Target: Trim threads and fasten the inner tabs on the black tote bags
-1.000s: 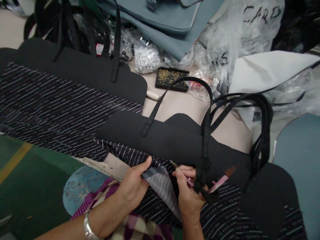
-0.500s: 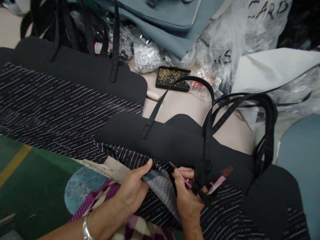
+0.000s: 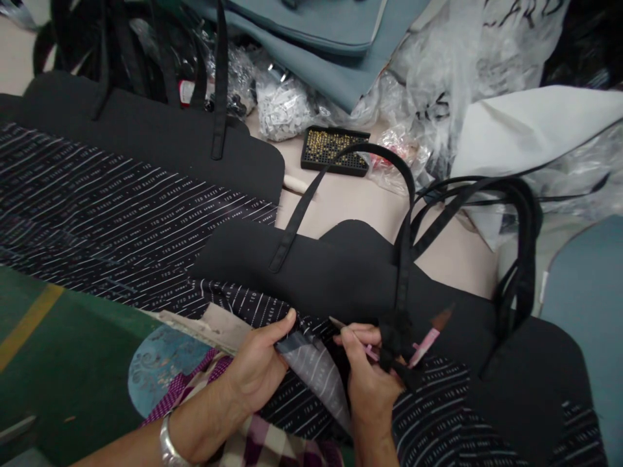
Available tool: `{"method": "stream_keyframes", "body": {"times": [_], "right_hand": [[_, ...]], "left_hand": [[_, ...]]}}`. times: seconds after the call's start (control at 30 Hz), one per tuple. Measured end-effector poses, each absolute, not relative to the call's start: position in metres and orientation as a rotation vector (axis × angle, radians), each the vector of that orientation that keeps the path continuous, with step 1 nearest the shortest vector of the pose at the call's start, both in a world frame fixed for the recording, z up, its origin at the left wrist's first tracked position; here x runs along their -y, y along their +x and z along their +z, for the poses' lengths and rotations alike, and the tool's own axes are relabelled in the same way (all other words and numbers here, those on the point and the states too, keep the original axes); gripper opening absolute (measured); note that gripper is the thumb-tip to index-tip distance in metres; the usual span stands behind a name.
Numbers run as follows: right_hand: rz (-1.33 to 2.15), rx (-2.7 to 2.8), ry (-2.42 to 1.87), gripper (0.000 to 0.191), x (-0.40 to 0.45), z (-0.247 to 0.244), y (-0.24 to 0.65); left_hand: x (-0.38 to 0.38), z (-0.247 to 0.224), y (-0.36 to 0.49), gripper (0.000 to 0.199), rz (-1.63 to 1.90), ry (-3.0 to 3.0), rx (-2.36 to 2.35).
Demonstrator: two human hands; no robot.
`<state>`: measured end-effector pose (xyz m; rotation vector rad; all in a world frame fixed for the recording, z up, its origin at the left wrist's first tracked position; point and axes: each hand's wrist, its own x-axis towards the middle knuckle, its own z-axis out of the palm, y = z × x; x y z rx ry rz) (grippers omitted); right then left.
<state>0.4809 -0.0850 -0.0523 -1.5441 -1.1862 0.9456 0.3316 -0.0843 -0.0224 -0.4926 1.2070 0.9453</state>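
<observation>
By the left hand (image 3: 257,366), the lining (image 3: 253,303) is pinched at a folded edge, thumb on top and fingers hidden beneath. By the right hand (image 3: 370,386), curled closed, a pointed tool (image 3: 337,322) is gripped with its tip at the lining; most of it is covered by the fingers and a dark clump (image 3: 396,340). Beyond them a pink piece with a blurred brown end is seen; whether it is joined to the tool cannot be told. "TED BAKER SPORT" is printed in white between slanting lines on the black lining, its turned side greyish and glossy. The lining lies along the near edge of the tabletop (image 3: 335,207), below a smooth black panel (image 3: 311,259) with a looped handle (image 3: 281,255). Farther back, a black tray (image 3: 335,154) is dotted with gold bits. On a plastic bag (image 3: 452,58), "ARD" is readable, cut off by the top of the view.
</observation>
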Motion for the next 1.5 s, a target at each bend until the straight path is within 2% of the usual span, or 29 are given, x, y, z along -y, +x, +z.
{"method": "stream_keyframes", "body": {"times": [0.13, 0.77, 1.1, 1.37, 1.5], "right_hand": [[1.003, 1.062, -1.516, 0.018, 0.089, -0.057, 0.487], [0.959, 1.138, -1.572, 0.018, 0.091, -0.052, 0.48], [0.819, 1.392, -1.583, 0.022, 0.084, -0.052, 0.476], [0.825, 1.375, -1.559, 0.015, 0.086, -0.054, 0.472], [0.881, 1.268, -1.557, 0.018, 0.087, -0.052, 0.47]], "left_hand": [[0.082, -0.021, 0.332, 0.021, 0.969, -0.526, -1.211], [0.084, -0.025, 0.331, 0.021, 0.978, -0.507, -1.206], [0.086, -0.023, 0.331, 0.017, 0.955, -0.469, -1.192], [0.091, -0.027, 0.328, 0.016, 0.951, -0.395, -1.17], [0.095, -0.026, 0.327, 0.018, 0.951, -0.375, -1.186]]}}
